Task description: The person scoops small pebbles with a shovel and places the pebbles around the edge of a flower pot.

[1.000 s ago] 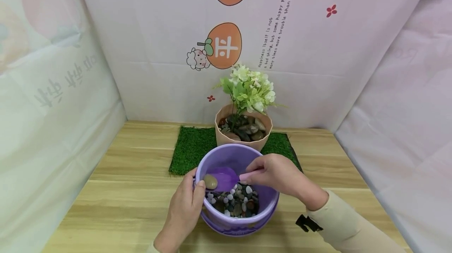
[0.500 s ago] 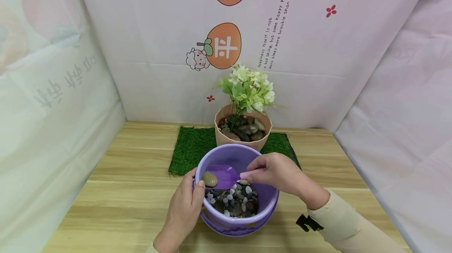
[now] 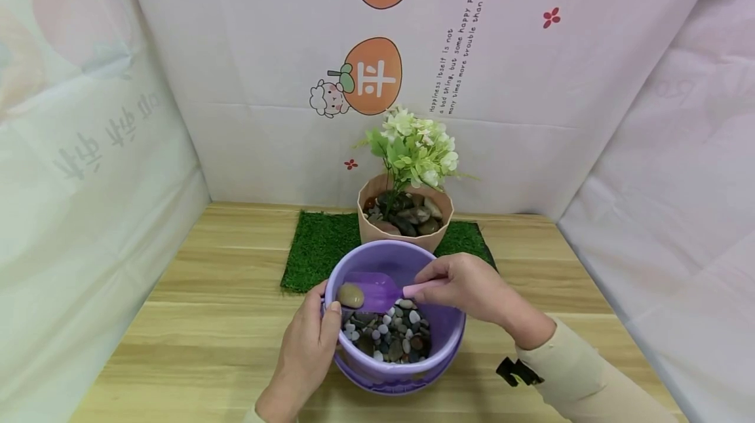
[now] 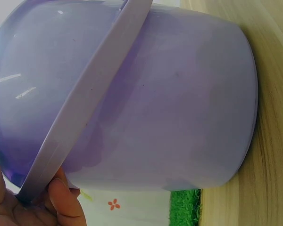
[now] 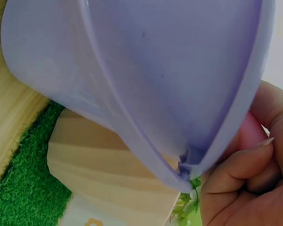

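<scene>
A purple bucket (image 3: 394, 254) stands on the table with a layer of small pebbles (image 3: 396, 334) in it. My left hand (image 3: 309, 338) grips its rim on the left, thumb over the edge; in the left wrist view the fingers (image 4: 66, 200) curl by the bucket handle (image 4: 80, 108). My right hand (image 3: 466, 288) holds a small purple shovel (image 3: 377, 292) by its pink grip, inside the bucket over the pebbles. A large tan stone (image 3: 350, 295) lies on the shovel's blade near the left wall. In the right wrist view the bucket wall hides most of the shovel.
Right behind the bucket stands a peach flowerpot (image 3: 401, 234) with big stones and white-green flowers (image 3: 421, 147). It sits on a green turf mat (image 3: 321, 249). The wooden table (image 3: 224, 318) is bounded by printed cloth walls (image 3: 265, 147) at the back and sides.
The shovel's blade has risen slightly in the bucket with the tan stone on it, and the right hand has shifted a little to the right. The left hand keeps its hold on the rim.
</scene>
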Tool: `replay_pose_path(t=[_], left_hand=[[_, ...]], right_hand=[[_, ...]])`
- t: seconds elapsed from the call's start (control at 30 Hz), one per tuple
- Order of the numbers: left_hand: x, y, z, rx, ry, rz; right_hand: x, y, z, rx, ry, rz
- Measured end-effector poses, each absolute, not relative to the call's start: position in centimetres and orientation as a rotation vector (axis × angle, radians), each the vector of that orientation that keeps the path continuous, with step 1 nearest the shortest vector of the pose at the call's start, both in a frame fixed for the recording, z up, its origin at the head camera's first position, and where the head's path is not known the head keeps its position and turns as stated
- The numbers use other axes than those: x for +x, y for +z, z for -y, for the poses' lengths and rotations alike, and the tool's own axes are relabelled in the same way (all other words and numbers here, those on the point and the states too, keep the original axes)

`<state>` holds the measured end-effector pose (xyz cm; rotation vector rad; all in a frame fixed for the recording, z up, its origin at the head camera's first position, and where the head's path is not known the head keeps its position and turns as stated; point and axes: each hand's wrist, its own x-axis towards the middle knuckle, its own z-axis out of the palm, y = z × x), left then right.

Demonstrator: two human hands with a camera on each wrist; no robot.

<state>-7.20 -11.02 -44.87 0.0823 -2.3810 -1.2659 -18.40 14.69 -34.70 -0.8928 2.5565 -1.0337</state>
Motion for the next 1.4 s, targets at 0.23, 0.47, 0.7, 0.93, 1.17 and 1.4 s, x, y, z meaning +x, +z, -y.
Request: replay_pose_path(t=[0.23, 0.47, 0.7, 0.93, 1.17, 1.4], left_hand=[[-7.2, -44.9, 11.1, 0.067, -1.235, 2.366], [-7.3, -44.9, 11.1, 0.084, -1.263, 2.385], [-7.2, -44.9, 11.1, 0.086, -1.269, 2.392], [-7.2, -44.9, 11.1, 0.088, -1.283, 2.391], [-7.2, -45.0, 11.1, 0.089, -1.285, 2.392], [-7.2, -45.0, 11.1, 0.089, -1.264, 2.388]], right_hand=[[-18.8, -33.9, -15.0, -0.918, -1.047, -2.593], [-19.3, -32.5, -15.4, -0.868, -1.073, -2.616], [-20.0, -31.0, -15.3, -0.868, -1.107, -2.659], [-20.9, -30.3, -15.3, -0.813, -1.077, -2.776], [-21.8, -30.4, -15.1, -0.822, -1.009, -2.897], [-22.5, -30.6, -14.6, -0.790, -0.916, -2.996]])
